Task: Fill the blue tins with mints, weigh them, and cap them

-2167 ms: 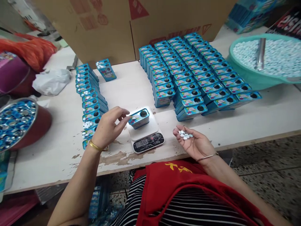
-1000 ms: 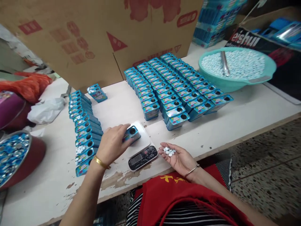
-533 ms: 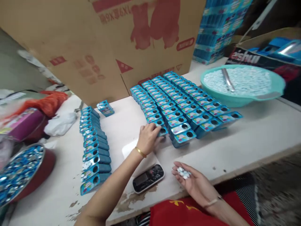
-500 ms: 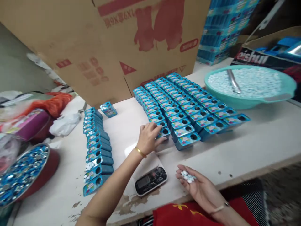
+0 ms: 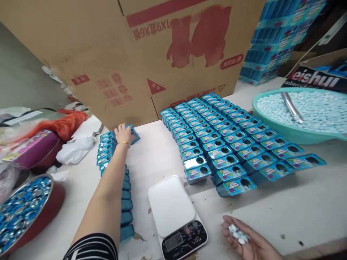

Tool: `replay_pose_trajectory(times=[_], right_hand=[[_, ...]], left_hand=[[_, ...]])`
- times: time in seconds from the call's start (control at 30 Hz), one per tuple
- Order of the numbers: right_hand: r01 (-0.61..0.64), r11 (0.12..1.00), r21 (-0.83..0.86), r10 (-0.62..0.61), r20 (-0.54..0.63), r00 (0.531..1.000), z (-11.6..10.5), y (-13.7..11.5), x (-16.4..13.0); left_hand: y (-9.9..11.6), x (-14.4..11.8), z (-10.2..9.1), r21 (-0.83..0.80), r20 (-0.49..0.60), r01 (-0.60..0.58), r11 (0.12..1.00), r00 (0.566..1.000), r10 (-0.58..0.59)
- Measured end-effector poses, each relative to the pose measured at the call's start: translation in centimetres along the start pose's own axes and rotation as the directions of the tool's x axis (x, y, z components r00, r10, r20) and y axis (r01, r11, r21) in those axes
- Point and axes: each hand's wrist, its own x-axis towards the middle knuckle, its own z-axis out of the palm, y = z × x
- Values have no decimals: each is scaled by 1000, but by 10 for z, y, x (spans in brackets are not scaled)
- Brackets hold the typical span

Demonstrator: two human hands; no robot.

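My left hand (image 5: 124,134) is stretched to the back left, its fingers bent over a small blue candy box (image 5: 135,135) near the carton. They cover part of the box, and the fingertips are partly hidden. Palm up and cupped, my right hand (image 5: 251,236) holds a small heap of pale candies (image 5: 239,234) at the front right. Between the hands lies a white kitchen scale (image 5: 173,207) with a black panel and nothing on its plate. Several rows of upright blue boxes (image 5: 197,173) with round holes on top stand right of the scale. My left forearm hides part of another row (image 5: 105,148).
A big cardboard carton (image 5: 108,47) closes off the back. At right stands a turquoise basin (image 5: 271,128) of pale candies with a metal scoop (image 5: 292,107). A red bowl (image 5: 52,207) of shiny blue pieces sits at left. Wrapped blue boxes (image 5: 271,43) are stacked behind.
My left hand has left the near end of the box rows and moved back left to the lone box. My right hand still holds the candies. The view has shifted, showing the whole scale.
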Motion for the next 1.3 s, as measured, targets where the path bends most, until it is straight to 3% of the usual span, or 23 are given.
replay_pose_trajectory(times=[0.13, 0.27, 0.37, 0.47, 0.57, 0.67, 0.77, 0.83, 0.9, 1.0, 1.1, 1.17, 1.23, 1.3], right_hand=[[-7, 1000, 1, 7, 6, 1000, 8, 2, -2], [-20, 1000, 1, 19, 42, 999, 13, 5, -7], [14, 1000, 14, -15, 40, 999, 13, 4, -13], [61, 998, 30, -62, 33, 998, 11, 1, -19], [60, 998, 24, -61, 42, 997, 8, 2, -21], [30, 1000, 0, -30, 77, 997, 10, 5, -23], [0, 1000, -27, 3, 138, 990, 10, 10, -26], [-16, 999, -42, 23, 170, 985, 8, 12, -29], [-26, 999, -47, 35, 188, 982, 4, 13, -32], [-64, 997, -37, 71, 211, 975, 1, 12, -37], [-132, 991, -2, 129, 238, 963, 2, 11, -43], [-155, 988, 27, 143, 263, 954, 6, 12, -45], [-154, 987, 48, 133, 292, 947, 8, 14, -47], [-152, 987, 57, 127, 308, 943, 10, 17, -48]], left_hand=[[1, -11, 2, 98, -17, -89, 991, 996, 91], [5, -17, -9, 130, 25, -161, 978, 987, 159], [12, -22, -26, 138, 83, -257, 957, 965, 248], [22, -40, -57, 131, 140, -320, 938, 943, 302], [38, -84, -103, 126, 183, -394, 911, 911, 369], [66, -146, -150, 58, 241, -504, 862, 845, 478], [98, -202, -175, -50, 338, -576, 816, 759, 557], [114, -225, -177, -105, 387, -602, 791, 708, 590], [122, -236, -174, -136, 414, -606, 784, 684, 600], [125, -243, -172, -172, 335, -589, 789, 718, 610], [132, -265, -178, -285, 108, -586, 759, 767, 633], [144, -291, -177, -438, 28, -609, 661, 726, 687], [161, -322, -170, -577, 40, -605, 548, 649, 759], [177, -350, -157, -628, 79, -577, 522, 621, 780]])
